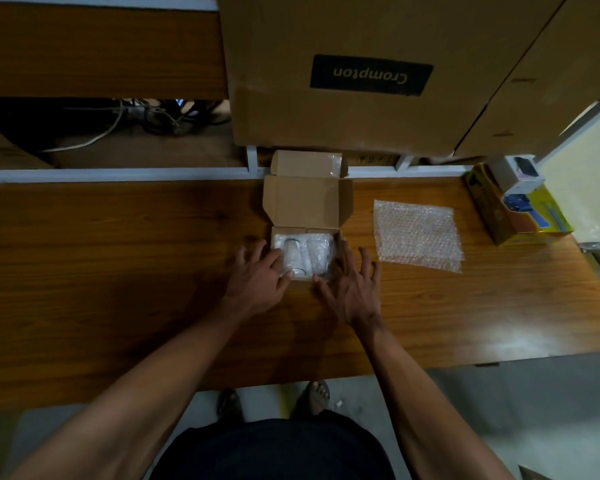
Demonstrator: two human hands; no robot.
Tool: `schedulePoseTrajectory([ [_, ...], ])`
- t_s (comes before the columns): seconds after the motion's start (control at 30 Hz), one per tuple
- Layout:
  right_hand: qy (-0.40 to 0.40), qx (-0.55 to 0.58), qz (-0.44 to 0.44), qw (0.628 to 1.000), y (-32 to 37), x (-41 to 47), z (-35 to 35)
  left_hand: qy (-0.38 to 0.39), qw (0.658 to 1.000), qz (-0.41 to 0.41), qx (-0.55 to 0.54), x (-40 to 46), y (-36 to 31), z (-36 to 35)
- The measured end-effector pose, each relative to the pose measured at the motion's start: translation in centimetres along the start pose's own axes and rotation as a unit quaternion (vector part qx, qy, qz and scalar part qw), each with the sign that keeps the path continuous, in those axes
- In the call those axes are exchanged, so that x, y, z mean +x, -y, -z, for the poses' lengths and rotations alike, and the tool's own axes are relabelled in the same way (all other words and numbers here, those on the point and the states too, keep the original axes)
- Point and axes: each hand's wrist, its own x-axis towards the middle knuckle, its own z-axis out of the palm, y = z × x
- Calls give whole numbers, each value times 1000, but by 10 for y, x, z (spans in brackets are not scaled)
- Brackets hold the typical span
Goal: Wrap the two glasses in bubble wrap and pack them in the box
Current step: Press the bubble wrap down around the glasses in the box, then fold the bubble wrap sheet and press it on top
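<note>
On the dim wooden desk [118,271], the small open brown cardboard box [307,202] is already holding the bubble-wrapped glasses [305,252], while the left hand [257,275] and right hand [352,292], fingers spread, are pressing them down, leaving seemingly only closing.

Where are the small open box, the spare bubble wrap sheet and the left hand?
small open box [307,202]: head view, inside of raised lid.
spare bubble wrap sheet [418,233]: head view, sheet's middle.
left hand [258,277]: head view, back of hand.
</note>
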Motion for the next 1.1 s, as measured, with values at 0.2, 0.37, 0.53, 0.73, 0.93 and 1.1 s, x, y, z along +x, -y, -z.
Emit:
schedulePoseTrajectory([
  [0.2,-57,-13,81,995,-14,-13,-10,-84,995,-45,-15,-14,2,-2],
  [0.37,-55,13,92,994,-18,-6,-14,-78,995,-67,-12,-18,4,-12],
  [0.53,-72,0,128,989,-20,0,-5,-78,994,-80,-19,-9,4,-4],
  [0.73,-62,1,140,988,-27,0,-6,-71,992,-102,-30,-9,2,-8],
  [0.93,-159,84,107,978,-30,6,4,-128,984,-112,-56,13,-12,10],
  [1.1,-184,118,11,976,-61,23,9,-147,976,-112,-115,60,-47,31],
])
